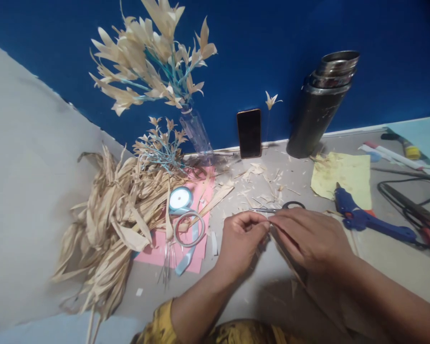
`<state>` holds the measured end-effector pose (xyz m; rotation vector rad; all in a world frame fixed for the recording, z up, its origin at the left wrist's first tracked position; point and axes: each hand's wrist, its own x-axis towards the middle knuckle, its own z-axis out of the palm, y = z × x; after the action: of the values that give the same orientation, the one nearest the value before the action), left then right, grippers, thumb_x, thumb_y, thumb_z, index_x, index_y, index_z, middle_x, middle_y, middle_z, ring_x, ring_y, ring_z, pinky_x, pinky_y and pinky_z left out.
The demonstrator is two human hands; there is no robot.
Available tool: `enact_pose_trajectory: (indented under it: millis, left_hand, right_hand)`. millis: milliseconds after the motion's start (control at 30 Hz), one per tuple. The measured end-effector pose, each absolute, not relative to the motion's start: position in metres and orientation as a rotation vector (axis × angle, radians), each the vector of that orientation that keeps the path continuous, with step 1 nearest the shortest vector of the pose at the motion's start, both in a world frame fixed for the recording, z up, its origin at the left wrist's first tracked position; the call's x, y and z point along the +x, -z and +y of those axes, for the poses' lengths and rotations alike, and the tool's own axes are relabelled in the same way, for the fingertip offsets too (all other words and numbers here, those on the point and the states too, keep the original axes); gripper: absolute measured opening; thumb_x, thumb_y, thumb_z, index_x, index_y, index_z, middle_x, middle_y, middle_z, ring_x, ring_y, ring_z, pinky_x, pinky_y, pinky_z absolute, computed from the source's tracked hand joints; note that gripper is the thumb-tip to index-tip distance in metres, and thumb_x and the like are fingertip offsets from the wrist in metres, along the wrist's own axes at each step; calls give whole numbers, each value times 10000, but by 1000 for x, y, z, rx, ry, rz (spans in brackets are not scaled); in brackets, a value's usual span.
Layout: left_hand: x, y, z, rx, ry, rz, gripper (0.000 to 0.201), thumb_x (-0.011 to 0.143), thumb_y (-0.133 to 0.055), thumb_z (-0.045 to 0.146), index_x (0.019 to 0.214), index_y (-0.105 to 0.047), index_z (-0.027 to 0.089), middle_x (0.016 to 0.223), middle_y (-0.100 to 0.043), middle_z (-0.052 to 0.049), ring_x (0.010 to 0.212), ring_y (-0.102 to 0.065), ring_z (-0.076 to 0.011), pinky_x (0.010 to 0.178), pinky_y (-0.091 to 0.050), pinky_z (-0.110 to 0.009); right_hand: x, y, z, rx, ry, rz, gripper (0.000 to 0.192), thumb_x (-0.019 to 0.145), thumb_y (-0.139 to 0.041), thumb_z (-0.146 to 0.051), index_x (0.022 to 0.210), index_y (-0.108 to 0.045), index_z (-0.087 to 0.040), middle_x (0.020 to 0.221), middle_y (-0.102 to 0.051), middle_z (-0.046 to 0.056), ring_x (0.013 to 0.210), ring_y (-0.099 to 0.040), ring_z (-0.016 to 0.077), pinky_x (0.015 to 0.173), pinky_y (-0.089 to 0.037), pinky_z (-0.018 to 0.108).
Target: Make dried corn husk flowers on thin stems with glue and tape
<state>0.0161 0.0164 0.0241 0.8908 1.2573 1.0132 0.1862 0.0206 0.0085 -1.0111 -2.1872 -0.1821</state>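
Together, left hand (241, 237) and right hand (308, 236) pinch a thin husk strip (268, 223) between meeting fingers.

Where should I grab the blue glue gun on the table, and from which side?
Probably by the glue gun's long blue body, coming from above. It lies flat on its side with the nozzle toward the yellow paper. The cord trails off on the right, so close your fingers across the middle, clear of the nozzle.
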Motion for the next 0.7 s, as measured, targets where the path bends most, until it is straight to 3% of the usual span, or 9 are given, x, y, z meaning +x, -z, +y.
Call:
enact_pose_trajectory:
  millis: [233, 700]
  left_hand:
    - [16, -25, 20, 743, -1053, 1256, 182, 645, -801, 293, 666, -701, 142, 524, -569, 22, 433, -439, -66, 436, -297, -211]
    - [11, -25, 20, 759, -976, 1296, 183, 645, -767, 302, 668, -693, 137, 474, -576, 17, 369, -438, -67, 369, -307, -184]
  right_hand:
    - [186, -4, 20, -954, 151, -2233, 300, 971, -493, -103, 1108, -757, -145, 1023, -808, 126, 905, -759, 234, 761, -606, 345]
    - [188, 3, 18, -919, 193, -2229, 286, 941, -534, -73, 1097, -764, -141, 1028, -802, 123, 912, -757, 244, 775, -619, 365]
